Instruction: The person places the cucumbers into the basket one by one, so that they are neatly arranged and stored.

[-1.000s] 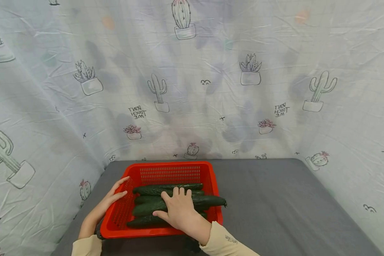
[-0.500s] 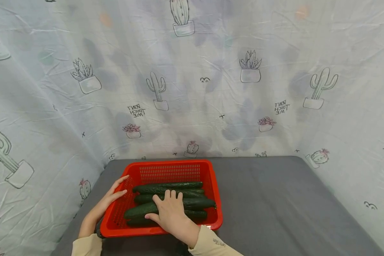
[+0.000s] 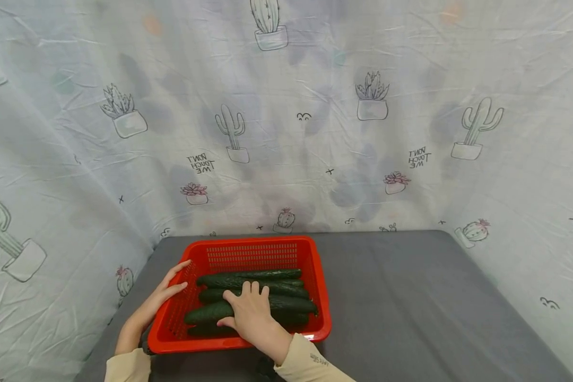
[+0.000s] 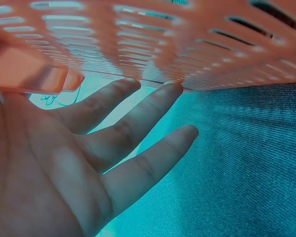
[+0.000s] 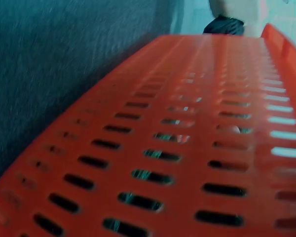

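A red plastic basket (image 3: 321,286) with slotted walls stands on the grey table. My left hand (image 3: 157,302) holds its left rim, thumb and one finger lying over the edge. In the left wrist view, three fingers (image 4: 133,131) extend along the outside of the basket wall (image 4: 212,49). Inside the basket lie several dark green cucumbers (image 3: 253,275). My right hand (image 3: 256,321) grips the topmost cucumber (image 3: 293,304) from above, thumb on the near side, fingers on the far side. The right wrist view holds only the basket's outer wall (image 5: 187,94); the hand is hidden there.
Grey tabletop (image 3: 387,297) extends to the right of the basket. A pale curtain (image 3: 324,148) printed with cacti hangs behind and at both sides. Something small and black (image 3: 266,367) sits below the right forearm, its kind unclear.
My right hand has shifted left with the cucumber; its right end, earlier overhanging the basket's right side, now lies inside. My left hand keeps its place on the rim.
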`<state>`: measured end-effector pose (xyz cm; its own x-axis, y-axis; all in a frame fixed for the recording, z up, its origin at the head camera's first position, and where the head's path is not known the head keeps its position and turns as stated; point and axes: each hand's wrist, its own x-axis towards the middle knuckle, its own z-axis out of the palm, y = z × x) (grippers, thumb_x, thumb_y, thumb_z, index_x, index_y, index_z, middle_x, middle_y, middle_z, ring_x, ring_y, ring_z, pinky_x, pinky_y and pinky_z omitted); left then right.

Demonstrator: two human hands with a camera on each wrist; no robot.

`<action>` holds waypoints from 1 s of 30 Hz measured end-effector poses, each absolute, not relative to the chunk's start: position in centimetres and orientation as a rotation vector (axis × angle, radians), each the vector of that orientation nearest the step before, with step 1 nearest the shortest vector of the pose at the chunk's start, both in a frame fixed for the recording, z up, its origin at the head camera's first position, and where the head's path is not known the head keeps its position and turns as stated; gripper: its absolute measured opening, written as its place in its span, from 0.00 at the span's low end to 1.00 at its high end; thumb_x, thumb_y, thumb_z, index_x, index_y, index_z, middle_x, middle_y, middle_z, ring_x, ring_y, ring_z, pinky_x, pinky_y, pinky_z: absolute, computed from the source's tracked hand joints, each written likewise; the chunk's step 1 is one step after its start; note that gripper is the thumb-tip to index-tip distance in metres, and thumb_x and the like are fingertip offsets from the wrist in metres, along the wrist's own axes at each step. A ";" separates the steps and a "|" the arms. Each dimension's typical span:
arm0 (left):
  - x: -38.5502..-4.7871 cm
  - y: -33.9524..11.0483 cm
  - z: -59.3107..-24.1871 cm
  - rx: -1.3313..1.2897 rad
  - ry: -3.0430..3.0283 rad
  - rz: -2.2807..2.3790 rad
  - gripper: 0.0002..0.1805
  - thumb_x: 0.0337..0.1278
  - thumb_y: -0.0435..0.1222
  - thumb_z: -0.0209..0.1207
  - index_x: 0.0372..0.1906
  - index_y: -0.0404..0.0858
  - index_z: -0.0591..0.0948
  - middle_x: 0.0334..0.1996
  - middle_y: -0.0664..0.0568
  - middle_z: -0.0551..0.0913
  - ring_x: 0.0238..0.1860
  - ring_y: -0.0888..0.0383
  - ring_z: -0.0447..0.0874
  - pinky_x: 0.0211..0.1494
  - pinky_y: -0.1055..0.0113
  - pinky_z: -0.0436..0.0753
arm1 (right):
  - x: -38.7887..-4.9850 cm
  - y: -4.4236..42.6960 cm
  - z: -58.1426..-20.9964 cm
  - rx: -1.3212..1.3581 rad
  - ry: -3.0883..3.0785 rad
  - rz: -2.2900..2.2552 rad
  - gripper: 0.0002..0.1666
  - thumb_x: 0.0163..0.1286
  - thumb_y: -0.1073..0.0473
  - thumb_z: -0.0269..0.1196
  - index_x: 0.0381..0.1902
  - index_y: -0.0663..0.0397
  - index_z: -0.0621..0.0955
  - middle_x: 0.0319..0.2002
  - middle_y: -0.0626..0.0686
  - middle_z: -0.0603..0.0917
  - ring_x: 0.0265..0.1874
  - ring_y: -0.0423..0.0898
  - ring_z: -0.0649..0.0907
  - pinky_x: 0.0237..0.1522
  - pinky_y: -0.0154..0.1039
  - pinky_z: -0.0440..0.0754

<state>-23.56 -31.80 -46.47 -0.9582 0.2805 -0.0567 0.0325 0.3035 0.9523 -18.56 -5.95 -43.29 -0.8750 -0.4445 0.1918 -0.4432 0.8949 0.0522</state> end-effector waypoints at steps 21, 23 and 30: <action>-23.6 -31.6 -46.3 0.318 2.333 1.736 0.31 0.70 0.42 0.42 0.72 0.48 0.46 0.72 0.44 0.38 0.64 0.40 0.56 0.51 0.62 0.76 | -19.2 -6.3 -43.8 0.616 -3.030 -0.028 0.30 0.49 0.26 0.58 0.49 0.22 0.71 0.39 0.48 0.72 0.36 0.48 0.68 0.40 0.44 0.65; -23.5 -31.6 -46.4 0.316 2.315 1.748 0.31 0.70 0.42 0.42 0.72 0.48 0.45 0.71 0.44 0.39 0.63 0.40 0.59 0.50 0.61 0.77 | -19.2 -6.2 -43.8 0.620 -3.035 -0.035 0.29 0.49 0.26 0.58 0.49 0.22 0.71 0.38 0.48 0.72 0.36 0.48 0.69 0.41 0.45 0.66; -23.4 -31.8 -46.4 0.313 2.311 1.755 0.31 0.70 0.42 0.42 0.72 0.48 0.45 0.71 0.44 0.39 0.62 0.41 0.61 0.50 0.61 0.77 | -19.1 -6.1 -43.9 0.629 -3.031 0.027 0.28 0.49 0.27 0.59 0.47 0.26 0.72 0.38 0.47 0.73 0.35 0.47 0.69 0.41 0.45 0.65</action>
<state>-23.42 -31.83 -46.45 -0.9525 0.3007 -0.0480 0.0345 0.2634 0.9641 -19.07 -6.11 -43.93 -0.9163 -0.3974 0.0488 -0.3982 0.9173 -0.0075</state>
